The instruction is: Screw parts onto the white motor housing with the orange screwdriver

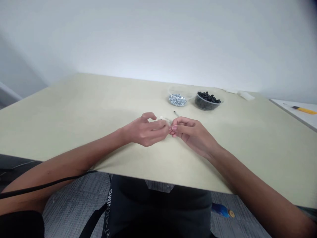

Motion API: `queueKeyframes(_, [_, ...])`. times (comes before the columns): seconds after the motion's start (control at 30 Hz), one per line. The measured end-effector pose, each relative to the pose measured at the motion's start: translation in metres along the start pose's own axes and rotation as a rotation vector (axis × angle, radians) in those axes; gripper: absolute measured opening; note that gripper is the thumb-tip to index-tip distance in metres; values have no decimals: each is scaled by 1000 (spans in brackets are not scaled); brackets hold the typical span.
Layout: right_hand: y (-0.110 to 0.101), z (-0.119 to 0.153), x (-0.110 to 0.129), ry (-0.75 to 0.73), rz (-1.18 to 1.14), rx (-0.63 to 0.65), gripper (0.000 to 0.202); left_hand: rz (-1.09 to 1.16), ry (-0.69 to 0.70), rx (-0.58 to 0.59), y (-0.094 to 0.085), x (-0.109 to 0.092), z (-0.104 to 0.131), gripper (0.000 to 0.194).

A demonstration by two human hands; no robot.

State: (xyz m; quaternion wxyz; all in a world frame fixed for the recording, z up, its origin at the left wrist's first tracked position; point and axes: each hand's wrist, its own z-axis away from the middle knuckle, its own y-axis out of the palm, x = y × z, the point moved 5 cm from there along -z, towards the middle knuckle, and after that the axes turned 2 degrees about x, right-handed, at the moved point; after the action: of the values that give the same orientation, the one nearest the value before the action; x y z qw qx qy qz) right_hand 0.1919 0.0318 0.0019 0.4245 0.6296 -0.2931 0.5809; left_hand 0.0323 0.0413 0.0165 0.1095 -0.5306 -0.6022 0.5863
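Above the middle of the pale table (pixel 123 99), my left hand (pixel 151 132) is closed around a small whitish thing (pixel 161 118), mostly hidden by the fingers. My right hand (pixel 185 130) meets its fingertips, thumb and fingers pinched together; whatever lies in that pinch is too small to make out. Just behind the right hand shows the dark tip of a thin rod (pixel 176 113). Farther back stand a clear tub of small silvery pieces (pixel 177 99) and, to its right, a clear tub of black pieces (pixel 208 100).
At the right edge a yellow-handled screwdriver (pixel 305 110) lies on a white surface (pixel 284 106). A whitish scrap (pixel 246 96) is near the wall. A black cable (pixel 49 183) crosses my left arm. On the floor lies a blue bottle (pixel 221 210).
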Motion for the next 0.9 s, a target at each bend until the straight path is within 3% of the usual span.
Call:
queueKeyframes(0.13, [0,-1,0,39,-15,-34,9,23,8,-28,-1,2,-1,11])
queueKeyframes(0.3, [1,-10,2,63,-34,-63,12,-120,13,10,-1,6,-7,15])
queueKeyframes(0.73, [-5,-54,4,2,-17,-46,18,-486,100,-88,-9,25,-14,23])
queueKeyframes(0.9, [-4,-62,6,-24,-10,-69,18,-506,114,-150,-12,30,-16,29])
